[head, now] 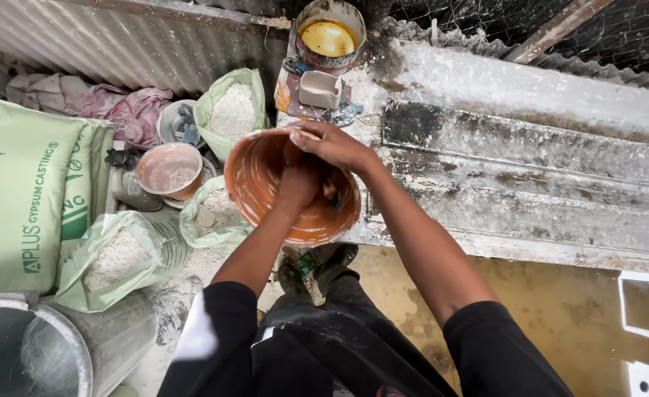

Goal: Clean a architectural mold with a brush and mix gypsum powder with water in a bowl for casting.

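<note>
An orange plastic bowl (266, 173), streaked with white residue, is tilted toward me at the edge of a plaster-caked workbench (501, 191). My right hand (335, 145) grips its far rim, fingers curled over the edge. Inside the bowl, my left hand (295, 187) is closed in a fist against the bottom. A small dark tool (332, 193) sticks out beside the fist and seems to be held in it. Both forearms are bare and the sleeves are black.
Open green sacks of white powder (232, 110) (119, 257) and a full printed sack (16, 191) stand at the left. Among them is a pink bowl (169, 170). A tin of yellow liquid (329, 35) and a small white mould (320, 88) sit on the bench. A grey bucket (30, 353) is at bottom left.
</note>
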